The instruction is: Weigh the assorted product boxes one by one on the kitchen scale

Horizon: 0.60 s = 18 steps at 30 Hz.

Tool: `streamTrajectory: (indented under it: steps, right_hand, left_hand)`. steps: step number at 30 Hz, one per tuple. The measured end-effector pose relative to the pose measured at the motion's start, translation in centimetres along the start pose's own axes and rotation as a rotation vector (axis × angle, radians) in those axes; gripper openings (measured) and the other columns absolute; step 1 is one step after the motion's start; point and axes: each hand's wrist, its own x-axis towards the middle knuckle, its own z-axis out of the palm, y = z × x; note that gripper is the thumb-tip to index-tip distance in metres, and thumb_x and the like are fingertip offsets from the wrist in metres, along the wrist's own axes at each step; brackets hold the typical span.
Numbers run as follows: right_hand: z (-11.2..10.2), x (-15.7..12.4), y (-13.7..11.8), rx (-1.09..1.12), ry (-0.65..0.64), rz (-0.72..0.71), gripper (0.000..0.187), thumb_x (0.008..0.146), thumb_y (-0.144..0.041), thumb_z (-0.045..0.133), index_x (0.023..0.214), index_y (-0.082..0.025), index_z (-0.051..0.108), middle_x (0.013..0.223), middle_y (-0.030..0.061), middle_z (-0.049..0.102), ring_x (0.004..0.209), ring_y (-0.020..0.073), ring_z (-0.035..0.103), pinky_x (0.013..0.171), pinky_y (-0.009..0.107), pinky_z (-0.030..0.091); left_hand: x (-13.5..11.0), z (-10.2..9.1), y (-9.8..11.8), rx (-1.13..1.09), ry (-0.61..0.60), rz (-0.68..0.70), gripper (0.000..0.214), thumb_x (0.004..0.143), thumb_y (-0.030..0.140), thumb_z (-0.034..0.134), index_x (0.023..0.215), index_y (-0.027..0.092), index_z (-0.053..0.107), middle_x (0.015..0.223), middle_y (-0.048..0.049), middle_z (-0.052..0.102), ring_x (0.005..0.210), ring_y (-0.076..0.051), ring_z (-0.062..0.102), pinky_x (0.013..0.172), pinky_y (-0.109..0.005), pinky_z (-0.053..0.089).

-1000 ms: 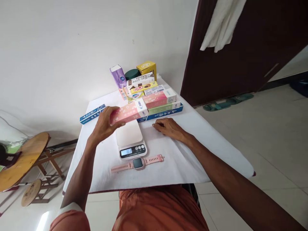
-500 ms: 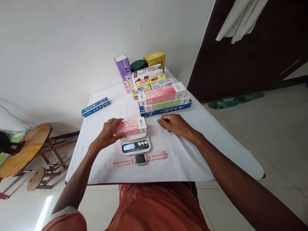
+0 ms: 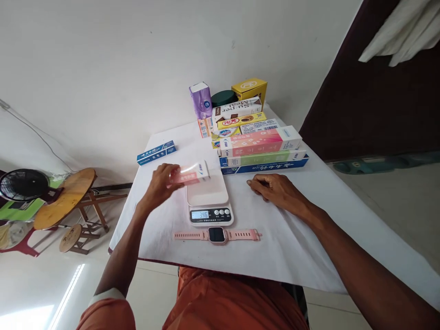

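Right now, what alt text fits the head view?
A person's left hand holds a pink toothpaste box at the rear of a digital kitchen scale on a white-covered table; the right hand rests beside it. A pink smartwatch lies in front, stacked cartons behind.

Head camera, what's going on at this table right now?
A person's left hand holds a pink box over the far edge of the kitchen scale; blur hides whether it touches. The right hand rests on the white table beside the scale. A pink watch lies in front, stacked boxes behind.
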Motion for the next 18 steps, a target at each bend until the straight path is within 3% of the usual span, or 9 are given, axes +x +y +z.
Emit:
streamTrajectory:
  steps: [4, 9, 13, 18]
  right_hand:
    - [0.1, 0.1, 0.2, 0.009, 0.011, -0.009, 0.061, 0.090, -0.076, 0.056, 0.060, -0.024, 0.044, 0.058, 0.0006, 0.052, 0.055, 0.0152, 0.050, 0.055, 0.030, 0.044]
    - [0.3, 0.3, 0.8, 0.013, 0.016, -0.006, 0.058, 0.090, -0.074, 0.056, 0.062, -0.024, 0.045, 0.062, 0.0005, 0.055, 0.056, 0.0150, 0.052, 0.056, 0.030, 0.044]
    - [0.2, 0.2, 0.7, 0.004, 0.015, 0.007, 0.053, 0.092, -0.068, 0.054, 0.064, -0.024, 0.045, 0.064, -0.0001, 0.054, 0.057, 0.0146, 0.051, 0.058, 0.030, 0.044]
    - [0.1, 0.0, 0.3, 0.025, 0.003, 0.014, 0.055, 0.093, -0.070, 0.053, 0.064, -0.024, 0.042, 0.063, -0.0006, 0.050, 0.056, 0.0145, 0.048, 0.057, 0.030, 0.042]
  left_hand:
    - [0.8, -1.8, -6.0, 0.127, 0.053, -0.213, 0.043, 0.092, 0.033, 0.075, 0.132, 0.024, 0.062, 0.134, -0.0121, 0.064, 0.129, -0.033, 0.059, 0.111, -0.049, 0.045]
    - [2.6, -0.3, -12.5, 0.202, -0.016, -0.462, 0.046, 0.089, 0.027, 0.071, 0.134, 0.023, 0.061, 0.140, -0.0144, 0.062, 0.138, -0.035, 0.055, 0.117, -0.052, 0.042]
    - [3.7, 0.8, -14.6, 0.190, 0.005, -0.489, 0.046, 0.087, 0.024, 0.070, 0.132, 0.023, 0.063, 0.139, -0.0146, 0.062, 0.137, -0.036, 0.055, 0.117, -0.053, 0.043]
    - [4.9, -0.4, -15.3, 0.165, 0.028, -0.462, 0.048, 0.088, 0.028, 0.070, 0.135, 0.022, 0.062, 0.134, -0.0131, 0.063, 0.133, -0.032, 0.058, 0.116, -0.047, 0.046]
